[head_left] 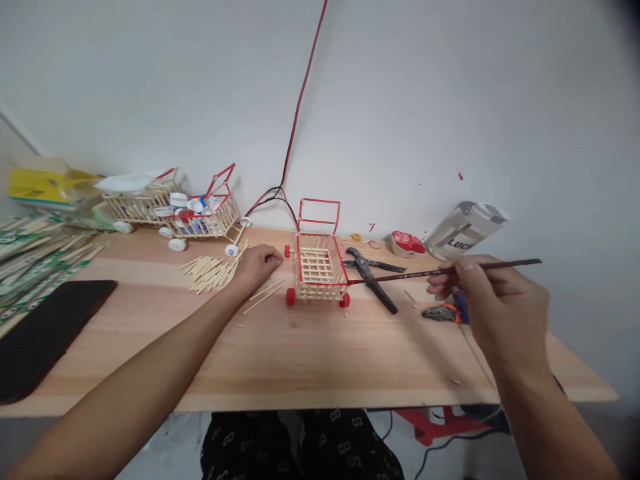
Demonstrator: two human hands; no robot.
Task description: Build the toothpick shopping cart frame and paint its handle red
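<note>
A small shopping cart [323, 292] built from thin wooden sticks, with red-painted upper edges and handle and red wheels, stands upright mid-table. My right hand [505, 313] grips a thin dark paintbrush [415, 275] between thumb and fingers. The brush's tip touches the cart's red top edge at its near right corner. Left of the cart, my left hand [257, 265] rests on the table with loosely bent fingers, close to a red wheel [287, 251] and apparently holding nothing. Red paint fills a small cup [407, 244] by the wall.
Black-handled pliers [373, 277] lie right of the cart, and other pliers [440, 313] sit near my right hand. Cut sticks [210, 272] are piled at left. Two more carts [200, 223] stand behind, near bundled sticks [40, 267] and a black pad [55, 333]. A container [467, 230] leans against the wall.
</note>
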